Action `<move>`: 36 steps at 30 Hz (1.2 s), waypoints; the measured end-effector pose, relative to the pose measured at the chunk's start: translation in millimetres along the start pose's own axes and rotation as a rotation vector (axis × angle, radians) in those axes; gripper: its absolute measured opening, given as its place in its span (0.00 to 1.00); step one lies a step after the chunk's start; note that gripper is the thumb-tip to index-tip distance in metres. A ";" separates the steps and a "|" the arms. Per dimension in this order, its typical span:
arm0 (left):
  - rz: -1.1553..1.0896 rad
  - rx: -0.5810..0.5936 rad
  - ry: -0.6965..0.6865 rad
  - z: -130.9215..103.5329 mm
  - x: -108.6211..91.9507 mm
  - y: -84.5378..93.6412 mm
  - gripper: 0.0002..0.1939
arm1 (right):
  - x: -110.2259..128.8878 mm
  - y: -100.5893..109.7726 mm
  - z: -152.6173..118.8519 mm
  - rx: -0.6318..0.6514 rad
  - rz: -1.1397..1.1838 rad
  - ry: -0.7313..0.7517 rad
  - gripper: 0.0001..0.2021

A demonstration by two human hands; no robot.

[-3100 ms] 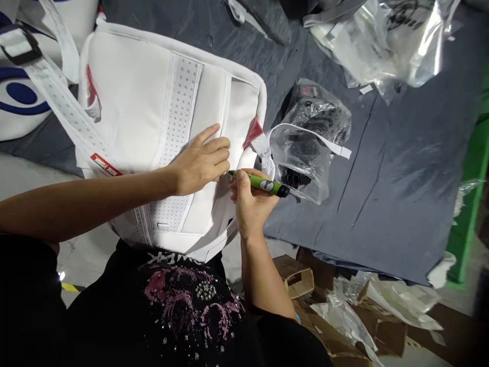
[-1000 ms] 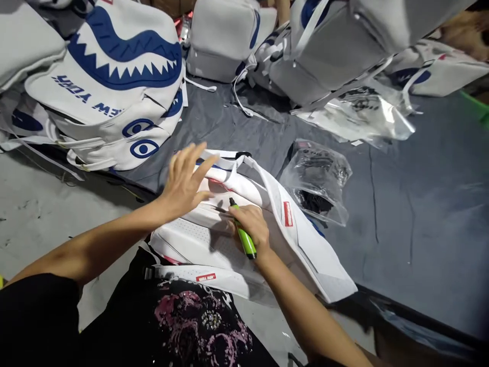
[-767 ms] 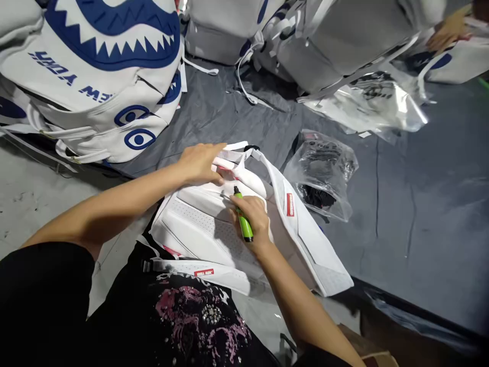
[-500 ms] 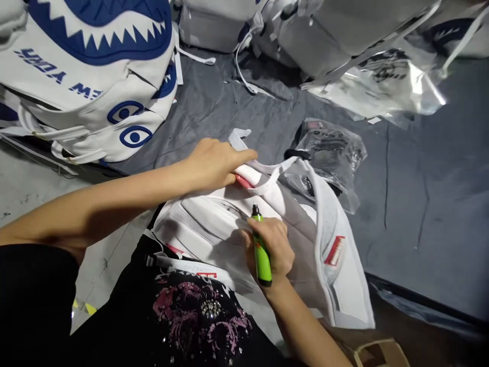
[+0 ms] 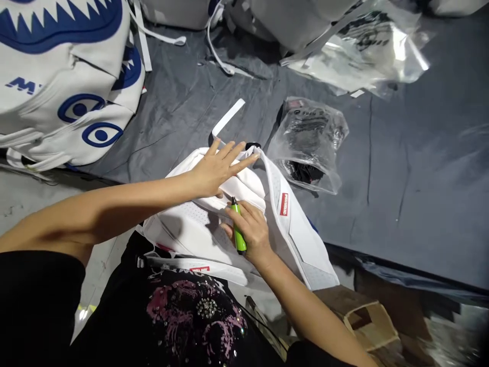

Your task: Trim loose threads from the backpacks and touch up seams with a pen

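A white backpack (image 5: 183, 229) lies at the table's near edge, against my body, its padded back and straps facing up. My left hand (image 5: 219, 165) rests flat on its upper part with the fingers spread. In my right hand (image 5: 250, 229) is a green marker (image 5: 239, 234), its dark tip pointing up and away from me. That hand is over the middle of the backpack, just below my left hand. One wide shoulder strap (image 5: 305, 239) with a red label reaches out to the right. A thin white strap (image 5: 228, 118) sticks out beyond the top.
White backpacks with blue shark mouths and eyes (image 5: 101, 133) are stacked at the left. A clear plastic bag with dark contents (image 5: 311, 142) lies beyond the backpack. Another clear bag (image 5: 362, 56) and grey-white backpacks (image 5: 290, 20) stand at the back. A brown carton (image 5: 370, 326) is below right.
My left hand has let go of the strap and red piece at the backpack's top and now lies spread on it. My right hand, still holding the marker, has shifted slightly left and up.
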State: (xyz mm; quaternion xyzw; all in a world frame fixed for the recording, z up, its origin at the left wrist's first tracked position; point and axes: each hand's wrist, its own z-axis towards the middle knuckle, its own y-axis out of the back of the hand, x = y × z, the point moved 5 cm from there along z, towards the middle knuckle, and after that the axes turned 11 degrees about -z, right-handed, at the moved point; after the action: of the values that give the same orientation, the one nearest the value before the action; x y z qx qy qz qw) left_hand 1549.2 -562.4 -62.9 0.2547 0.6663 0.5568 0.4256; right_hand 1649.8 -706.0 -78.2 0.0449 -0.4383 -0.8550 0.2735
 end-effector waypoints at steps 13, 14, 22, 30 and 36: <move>0.053 0.047 0.024 1.1 0.3 -14.2 0.63 | -23.5 0.6 18.7 0.047 0.116 -0.082 0.16; 0.054 0.049 0.039 1.7 -0.1 -14.1 0.62 | -23.5 -0.3 19.7 0.056 0.109 -0.081 0.16; 0.079 0.040 0.128 -4.5 -4.7 -4.5 0.54 | -22.6 3.8 27.9 0.301 0.135 -0.090 0.16; 0.026 0.014 0.207 -7.0 -4.9 3.2 0.53 | -41.3 2.3 55.7 0.556 0.268 -0.267 0.16; -0.006 0.033 0.225 -5.2 -3.7 6.9 0.47 | -44.4 -6.4 68.9 0.632 0.284 -0.263 0.12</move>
State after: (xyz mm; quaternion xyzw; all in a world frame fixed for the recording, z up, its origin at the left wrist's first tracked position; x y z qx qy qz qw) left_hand 1545.7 -566.4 -55.1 0.1954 0.7197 0.5696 0.3455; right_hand 1662.8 -630.6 -48.3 -0.0443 -0.7141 -0.6293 0.3036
